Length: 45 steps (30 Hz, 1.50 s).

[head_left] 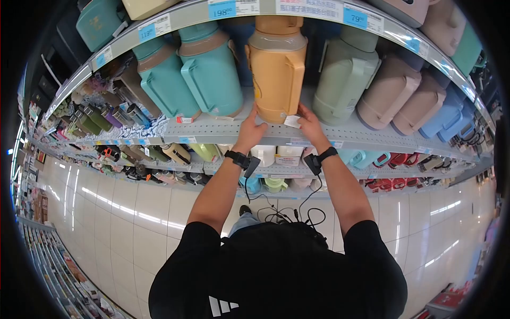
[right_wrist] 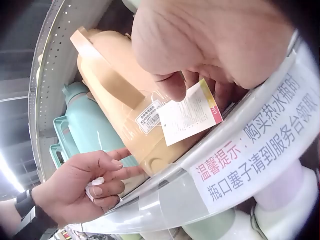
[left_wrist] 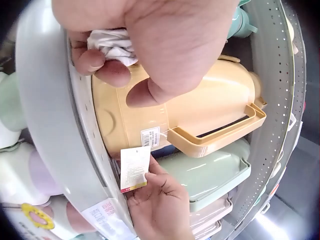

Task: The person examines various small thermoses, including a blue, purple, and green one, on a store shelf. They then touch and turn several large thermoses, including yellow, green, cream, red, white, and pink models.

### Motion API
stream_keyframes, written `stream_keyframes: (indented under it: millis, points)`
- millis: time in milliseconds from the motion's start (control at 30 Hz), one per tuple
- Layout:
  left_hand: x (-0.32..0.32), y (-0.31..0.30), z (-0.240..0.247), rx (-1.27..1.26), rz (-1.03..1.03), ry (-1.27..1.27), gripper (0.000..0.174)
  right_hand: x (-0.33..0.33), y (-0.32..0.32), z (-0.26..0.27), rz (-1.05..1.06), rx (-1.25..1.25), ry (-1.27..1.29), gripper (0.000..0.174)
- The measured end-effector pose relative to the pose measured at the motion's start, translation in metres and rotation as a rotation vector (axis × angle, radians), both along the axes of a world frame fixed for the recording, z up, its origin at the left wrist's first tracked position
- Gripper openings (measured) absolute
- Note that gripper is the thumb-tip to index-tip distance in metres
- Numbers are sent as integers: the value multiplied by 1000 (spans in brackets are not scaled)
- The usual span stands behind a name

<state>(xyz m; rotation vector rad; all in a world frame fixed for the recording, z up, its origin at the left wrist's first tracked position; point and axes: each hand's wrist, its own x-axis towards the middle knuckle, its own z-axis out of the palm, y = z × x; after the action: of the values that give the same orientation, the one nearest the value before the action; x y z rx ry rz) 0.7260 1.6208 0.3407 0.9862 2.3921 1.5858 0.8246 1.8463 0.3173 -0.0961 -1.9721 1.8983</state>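
Note:
A yellow-orange thermos jug with a side handle stands upright on the perforated shelf in the head view. My left hand is at its base on the left. In the right wrist view that left hand reaches its forefinger to the jug's base, its other fingers curled round a crumpled white tissue. At the base's right side, my right hand pinches a white paper tag with its thumb over the tag's edge. A barcode sticker is on the jug's body beside the tag.
Two teal jugs stand left of the yellow-orange one, a grey-green jug right of it, with mauve jugs beyond. A price rail crosses above. Lower shelves hold more containers. Loose black cables hang below my wrists.

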Motion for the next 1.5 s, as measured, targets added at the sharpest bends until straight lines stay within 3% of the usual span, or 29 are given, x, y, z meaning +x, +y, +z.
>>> stream_keyframes:
  millis: [67,200,300,400,500,667,733,833,867,900,967,1000,1033,1067,1133,1200,1233,1333,1433,1500]
  points:
    - [-8,1,-5,31,-4,46,89,2,-2,4,48,-108,2,73]
    - [-16,1,-11,39,-20,65,90,8,-5,8,5,-50,-2,71]
    - [-18,0,-7,138,-85,-82,90,6,-5,8,-27,-76,-15,69]
    - [-10,-1,7,63,-95,-116,91,8,-5,2,-45,-64,4,69]
    - [4,-6,29,58,-103,-338,92,7,-3,-7,-40,-80,32,68]
    - [-13,1,14,83,-111,-159,93,7,-6,2,-109,13,50,66]
    - [4,-3,35,84,-118,-408,91,6,-5,-6,-140,1,55,64]
    - [17,-4,42,166,-8,-446,81,12,-10,3,-147,-65,49,57]
    - [13,-8,22,170,-6,-442,81,19,-12,3,-144,-61,53,57]
    - [0,-13,-15,256,65,-325,74,28,-13,1,-140,-65,97,54]
    - [28,-37,5,339,154,-387,50,47,-11,-8,-150,-9,199,46]
    - [29,-57,-11,282,109,-236,34,64,-8,-19,-163,47,250,41]
    - [40,-79,-10,186,125,-261,24,84,-5,-21,-168,122,210,36]
    - [44,-107,-28,187,70,-285,21,111,-7,-12,-175,195,165,31]
    - [54,-165,-57,-9,74,-35,23,162,-7,3,-178,236,61,22]
    - [72,-218,-74,-104,150,-211,22,205,-2,7,-207,208,-28,19]
    - [74,-246,-96,-2,132,-271,22,227,5,1,-236,237,-74,19]
    - [96,-282,-78,21,282,-278,19,281,24,-8,-364,201,-135,19]
    - [100,-277,-36,-65,317,-117,18,307,32,36,-472,363,-84,22]
    - [93,-259,0,-63,298,8,19,311,27,96,-508,557,29,19]
